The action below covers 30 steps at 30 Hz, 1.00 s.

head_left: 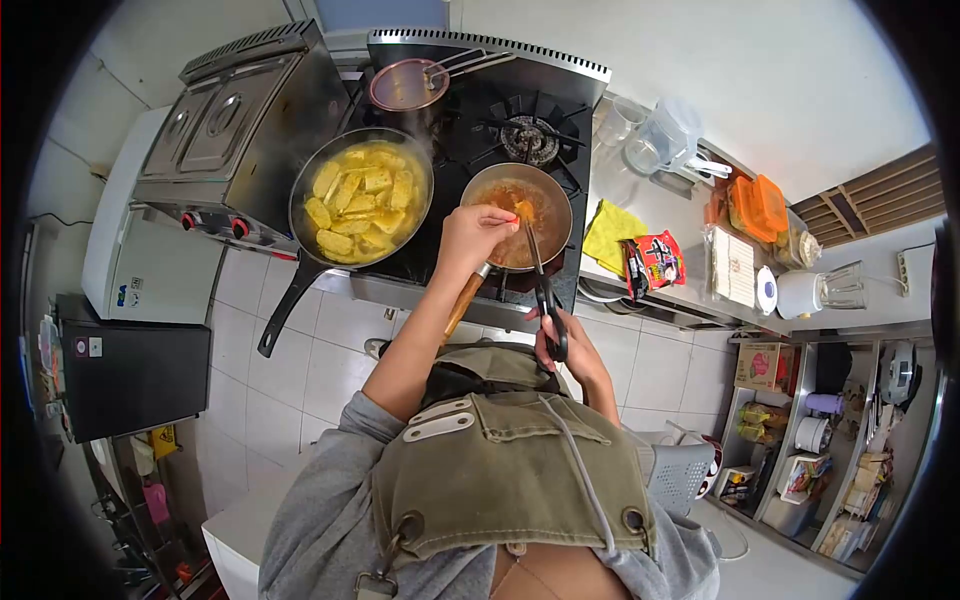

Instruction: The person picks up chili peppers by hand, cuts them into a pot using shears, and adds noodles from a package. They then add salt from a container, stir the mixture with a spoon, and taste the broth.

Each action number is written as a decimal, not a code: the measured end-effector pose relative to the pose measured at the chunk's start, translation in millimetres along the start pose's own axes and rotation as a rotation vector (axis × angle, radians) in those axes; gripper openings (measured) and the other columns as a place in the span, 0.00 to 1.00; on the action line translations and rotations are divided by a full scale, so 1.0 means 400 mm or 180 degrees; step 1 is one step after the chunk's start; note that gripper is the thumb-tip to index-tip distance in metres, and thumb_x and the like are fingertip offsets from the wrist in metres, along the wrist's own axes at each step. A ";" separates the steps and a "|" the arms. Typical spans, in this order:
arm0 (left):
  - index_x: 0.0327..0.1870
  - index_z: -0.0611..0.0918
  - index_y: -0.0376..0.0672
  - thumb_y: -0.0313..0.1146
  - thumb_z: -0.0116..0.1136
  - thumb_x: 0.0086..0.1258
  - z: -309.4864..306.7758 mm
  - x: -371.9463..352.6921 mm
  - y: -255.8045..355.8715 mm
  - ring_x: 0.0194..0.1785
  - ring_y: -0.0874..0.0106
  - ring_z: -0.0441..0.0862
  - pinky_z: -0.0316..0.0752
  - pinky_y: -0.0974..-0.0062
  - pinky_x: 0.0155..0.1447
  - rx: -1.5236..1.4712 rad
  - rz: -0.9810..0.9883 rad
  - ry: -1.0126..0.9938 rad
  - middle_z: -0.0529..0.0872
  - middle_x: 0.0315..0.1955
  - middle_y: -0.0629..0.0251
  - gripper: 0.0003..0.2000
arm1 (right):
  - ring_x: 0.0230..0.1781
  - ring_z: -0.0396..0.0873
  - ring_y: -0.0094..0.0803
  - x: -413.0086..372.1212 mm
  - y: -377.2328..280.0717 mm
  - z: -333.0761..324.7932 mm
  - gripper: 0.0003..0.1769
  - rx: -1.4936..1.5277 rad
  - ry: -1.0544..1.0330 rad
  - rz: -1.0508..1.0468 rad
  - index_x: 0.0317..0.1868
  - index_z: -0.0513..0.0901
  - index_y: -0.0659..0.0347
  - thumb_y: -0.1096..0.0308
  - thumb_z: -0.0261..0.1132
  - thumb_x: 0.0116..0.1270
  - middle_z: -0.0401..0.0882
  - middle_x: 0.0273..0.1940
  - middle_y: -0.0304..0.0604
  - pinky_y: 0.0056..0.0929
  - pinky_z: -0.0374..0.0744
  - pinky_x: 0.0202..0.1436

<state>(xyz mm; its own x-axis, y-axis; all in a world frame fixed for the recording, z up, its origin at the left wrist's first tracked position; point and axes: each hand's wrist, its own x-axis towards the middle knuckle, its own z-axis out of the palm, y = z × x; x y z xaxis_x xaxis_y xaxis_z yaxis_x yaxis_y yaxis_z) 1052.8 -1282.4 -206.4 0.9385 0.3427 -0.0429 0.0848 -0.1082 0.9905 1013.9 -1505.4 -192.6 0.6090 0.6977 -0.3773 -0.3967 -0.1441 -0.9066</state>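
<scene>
My left hand (478, 240) is raised over a small saucepan (483, 186), its fingertips pinched on a small red-orange piece of food (524, 211) whose kind I cannot make out. Black-handled scissors (547, 300) are gripped in my right hand (572, 345), with their long metal blades reaching up to that piece. Reddish-brown broth (508, 245) fills the saucepan, whose wooden handle (462, 305) points toward me, partly behind my left forearm. To the left, a large frying pan (297, 225) holds several yellow pieces (362, 200) in yellow liquid.
Both pans sit on a black gas stove (470, 140) with a bare burner (528, 140) at back right. A lidded pot (405, 85) stands at the back left. On the right counter lie a yellow cloth (610, 235), a red noodle packet (655, 262) and orange containers (758, 208).
</scene>
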 end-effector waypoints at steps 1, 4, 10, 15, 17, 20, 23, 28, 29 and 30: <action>0.37 0.84 0.33 0.26 0.66 0.56 0.000 -0.001 -0.004 0.34 0.78 0.83 0.78 0.84 0.40 0.0000 -0.0004 0.0007 0.86 0.30 0.61 0.09 | 0.11 0.64 0.20 -0.004 0.001 -0.002 0.25 -0.0001 -0.0007 0.0004 0.46 0.71 0.64 0.47 0.54 0.68 0.67 0.14 0.36 0.20 0.61 0.16; 0.37 0.84 0.32 0.26 0.66 0.56 -0.002 -0.006 0.003 0.35 0.78 0.83 0.77 0.83 0.42 -0.0013 0.0132 0.0094 0.86 0.30 0.61 0.09 | 0.12 0.64 0.20 -0.010 -0.004 -0.007 0.26 -0.0056 -0.0051 0.0018 0.46 0.70 0.63 0.45 0.53 0.68 0.67 0.14 0.36 0.20 0.61 0.16; 0.36 0.83 0.32 0.25 0.66 0.56 0.021 -0.013 0.008 0.35 0.78 0.83 0.77 0.83 0.43 -0.0010 0.0017 0.0064 0.87 0.31 0.61 0.08 | 0.12 0.64 0.20 -0.015 -0.009 -0.004 0.28 -0.0143 -0.0209 -0.0059 0.47 0.69 0.63 0.43 0.53 0.68 0.67 0.15 0.36 0.20 0.61 0.17; 0.36 0.84 0.31 0.24 0.65 0.57 0.031 -0.015 0.006 0.36 0.78 0.84 0.77 0.83 0.44 -0.0264 -0.0045 0.0014 0.87 0.32 0.59 0.08 | 0.12 0.63 0.20 -0.012 -0.011 0.001 0.26 -0.0084 -0.0157 0.0033 0.47 0.69 0.62 0.44 0.53 0.68 0.67 0.15 0.35 0.19 0.60 0.16; 0.36 0.84 0.31 0.24 0.65 0.57 0.032 -0.017 0.011 0.36 0.78 0.84 0.77 0.83 0.44 -0.0256 -0.0013 0.0035 0.87 0.32 0.60 0.08 | 0.12 0.64 0.21 -0.011 -0.009 0.006 0.31 -0.0118 -0.0120 -0.0007 0.47 0.70 0.63 0.40 0.53 0.66 0.66 0.14 0.36 0.20 0.60 0.16; 0.36 0.84 0.32 0.24 0.65 0.57 0.027 -0.017 0.022 0.36 0.78 0.84 0.77 0.83 0.44 -0.0220 0.0024 0.0075 0.87 0.32 0.60 0.08 | 0.11 0.63 0.21 -0.006 -0.009 0.004 0.34 -0.0163 -0.0091 -0.0063 0.48 0.71 0.64 0.36 0.52 0.64 0.66 0.13 0.35 0.21 0.59 0.15; 0.36 0.85 0.32 0.24 0.65 0.57 0.019 -0.015 0.029 0.36 0.78 0.84 0.77 0.84 0.44 -0.0147 -0.0037 0.0059 0.87 0.32 0.60 0.08 | 0.10 0.61 0.20 -0.008 -0.016 -0.003 0.29 -0.0103 -0.0094 -0.0033 0.45 0.71 0.64 0.41 0.53 0.66 0.65 0.13 0.34 0.20 0.58 0.15; 0.36 0.85 0.32 0.25 0.66 0.56 0.016 -0.003 0.020 0.35 0.78 0.84 0.77 0.84 0.43 -0.0064 0.0004 -0.0016 0.87 0.31 0.61 0.09 | 0.10 0.61 0.18 -0.014 -0.029 -0.011 0.26 -0.0080 -0.0065 0.0038 0.43 0.72 0.65 0.45 0.55 0.67 0.65 0.12 0.34 0.19 0.58 0.14; 0.36 0.85 0.32 0.25 0.66 0.56 0.017 -0.006 0.023 0.35 0.78 0.84 0.77 0.84 0.43 -0.0039 -0.0044 -0.0022 0.87 0.31 0.61 0.09 | 0.10 0.61 0.18 -0.014 -0.028 -0.011 0.26 -0.0082 -0.0064 0.0035 0.43 0.72 0.65 0.45 0.55 0.67 0.65 0.12 0.34 0.19 0.58 0.14; 0.36 0.85 0.32 0.25 0.66 0.56 0.017 -0.006 0.026 0.35 0.79 0.84 0.77 0.84 0.43 -0.0013 -0.0092 -0.0028 0.87 0.31 0.61 0.09 | 0.10 0.61 0.19 -0.012 -0.024 -0.009 0.26 -0.0032 -0.0053 0.0021 0.43 0.72 0.65 0.45 0.55 0.67 0.65 0.12 0.34 0.19 0.58 0.14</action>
<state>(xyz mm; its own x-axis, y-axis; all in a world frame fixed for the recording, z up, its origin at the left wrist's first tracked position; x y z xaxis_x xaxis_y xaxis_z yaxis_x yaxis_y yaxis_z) 1053.7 -1290.9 -197.0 0.9385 0.3375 -0.0727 0.1107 -0.0946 0.9893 1017.2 -1509.9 -182.7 0.5948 0.7082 -0.3803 -0.3938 -0.1557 -0.9059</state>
